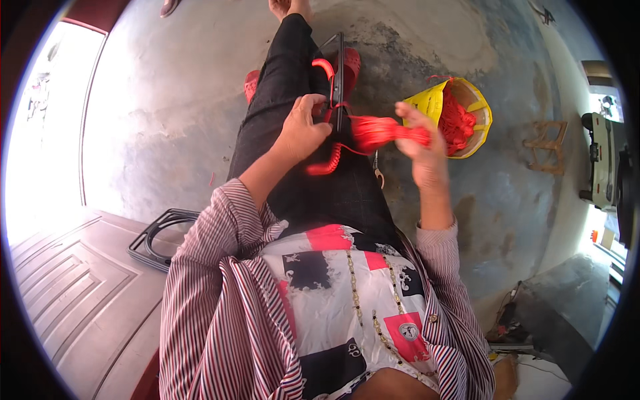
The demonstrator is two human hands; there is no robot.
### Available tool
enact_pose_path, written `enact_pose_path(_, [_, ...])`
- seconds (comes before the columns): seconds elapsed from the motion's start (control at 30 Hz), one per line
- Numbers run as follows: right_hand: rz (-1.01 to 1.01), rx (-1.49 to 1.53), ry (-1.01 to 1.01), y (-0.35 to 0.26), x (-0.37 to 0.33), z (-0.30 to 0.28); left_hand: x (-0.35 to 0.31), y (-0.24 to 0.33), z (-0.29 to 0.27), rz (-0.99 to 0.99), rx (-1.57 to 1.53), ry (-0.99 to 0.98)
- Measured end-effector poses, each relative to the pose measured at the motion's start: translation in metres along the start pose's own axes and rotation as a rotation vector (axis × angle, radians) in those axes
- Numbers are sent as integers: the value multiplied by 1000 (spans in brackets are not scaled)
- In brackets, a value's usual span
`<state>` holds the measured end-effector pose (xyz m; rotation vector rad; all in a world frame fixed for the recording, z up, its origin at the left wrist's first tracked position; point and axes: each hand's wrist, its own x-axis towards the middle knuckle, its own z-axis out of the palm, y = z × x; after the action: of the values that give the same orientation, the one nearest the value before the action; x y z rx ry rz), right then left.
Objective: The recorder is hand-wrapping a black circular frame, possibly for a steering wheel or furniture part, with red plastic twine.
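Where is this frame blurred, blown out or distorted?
Head view: motion blur softens the right hand and the red cord bundle, while the left hand looks sharper; glare washes out the doorway at far left; fisheye distortion seems to bow the base of the wall at right, and the corners fall to black.

Through remote feed I'm viewing grey concrete floor [493, 207], dark stains and pale worn patches spreading across it. Strong light is pouring through doorway [50, 113] at left, washing nearby floor almost white; dark red frame [93, 13] is edging doorway's top. Grey panelled surface [73, 293], door-like, is filling lower left. Pale wall [572, 187] is curving along right side, small brown wooden frame [547, 143] sitting near it. More light is entering through bright opening [605, 105] at far right.
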<state>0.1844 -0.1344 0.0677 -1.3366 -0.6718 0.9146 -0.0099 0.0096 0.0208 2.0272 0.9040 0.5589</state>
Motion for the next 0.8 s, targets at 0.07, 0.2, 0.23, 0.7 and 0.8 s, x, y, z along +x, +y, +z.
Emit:
enact_pose_path(0.07, [-95, 365, -99, -14, -14, -43, 4, -7, 10, -548, -766, -289])
enact_pose_path(0.2, [-166, 651, -241, -50, -42, -107, -6, 9, 15, -654, -918, -245])
enact_pose_path(0.23, [-163, 648, -247, -56, -40, -116, -7, 8, 15, -653, -923, -240])
enact_pose_path(0.7, [194, -112, -293, -29, -40, 43, -13, 6, 19, -689, -946, -233])
enact_pose_path(0.8, [151, -158, -322, -32, -45, 46, -10, 14, 17, -707, -930, -252])
